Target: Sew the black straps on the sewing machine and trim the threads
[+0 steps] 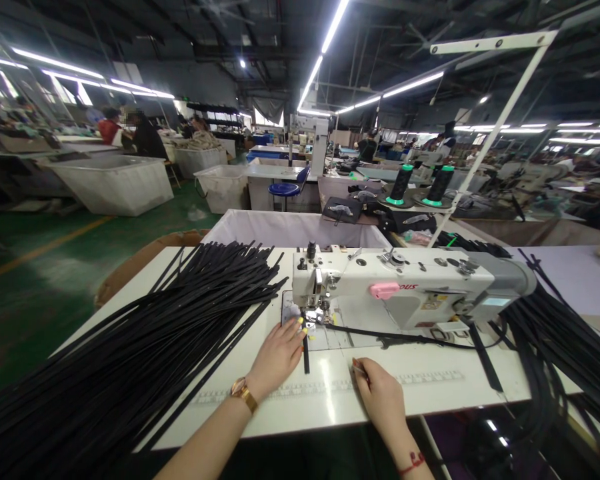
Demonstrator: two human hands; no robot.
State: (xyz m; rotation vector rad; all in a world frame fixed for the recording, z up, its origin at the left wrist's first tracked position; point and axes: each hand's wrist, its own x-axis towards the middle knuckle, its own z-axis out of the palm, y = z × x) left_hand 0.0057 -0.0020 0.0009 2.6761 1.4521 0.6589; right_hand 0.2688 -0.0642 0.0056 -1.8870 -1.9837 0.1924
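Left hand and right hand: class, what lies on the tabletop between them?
In the head view, a short black strap end lies beside the left hand; towards the right hand come white tabletop and part of a ruler scale.

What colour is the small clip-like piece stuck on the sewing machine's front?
Pink, clearest in the head view.

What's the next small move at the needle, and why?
Probably ease the left hand slightly back from the presser foot: its fingertips sit right beside the foot, and the black strap's free end extends toward the wearer, offering a hold farther out.
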